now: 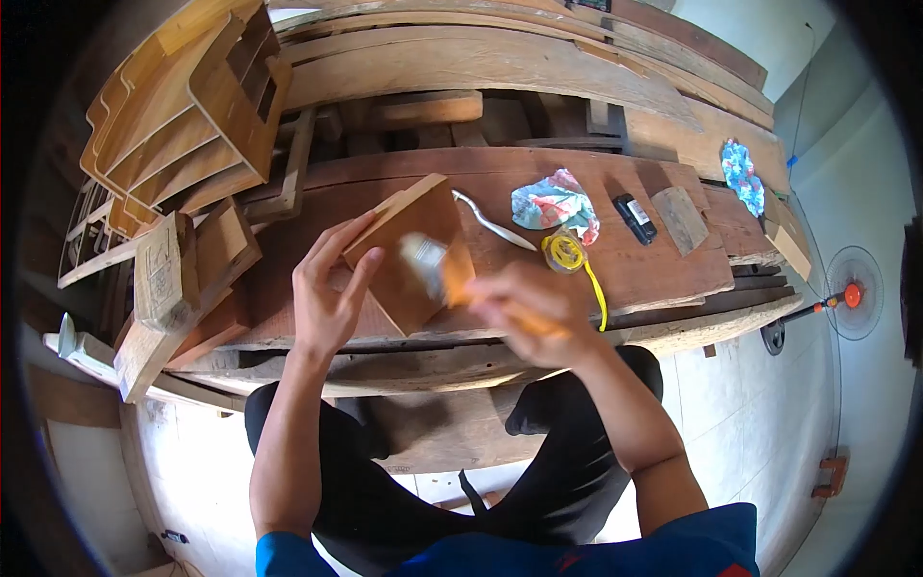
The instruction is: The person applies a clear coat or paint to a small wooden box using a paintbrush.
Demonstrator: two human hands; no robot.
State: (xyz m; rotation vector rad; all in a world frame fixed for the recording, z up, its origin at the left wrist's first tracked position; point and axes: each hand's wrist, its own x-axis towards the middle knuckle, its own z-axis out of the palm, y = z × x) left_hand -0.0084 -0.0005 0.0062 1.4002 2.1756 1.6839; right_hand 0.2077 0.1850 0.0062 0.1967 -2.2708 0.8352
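Observation:
My left hand [332, 279] grips the left edge of a brown wooden box [394, 290], thumb on the near face and fingers along the side. The box stands tilted on the reddish wooden bench [663, 279]. My right hand [534, 313], blurred by motion, is closed around the orange handle of a paintbrush [457, 276]. The pale bristles are against or just over the face of the box; the blur hides which. Just behind the box lies a white, slim curved handle [495, 223], its far end partly hidden.
Right of the box lie a crumpled patterned cloth [556, 204], a yellow tape roll [564, 252] with its strip hanging forward, a black bottle [635, 218] and a flat wood piece [680, 221]. A wooden organizer [183, 144] and wood blocks [165, 279] stand left; long planks [481, 58] lie behind.

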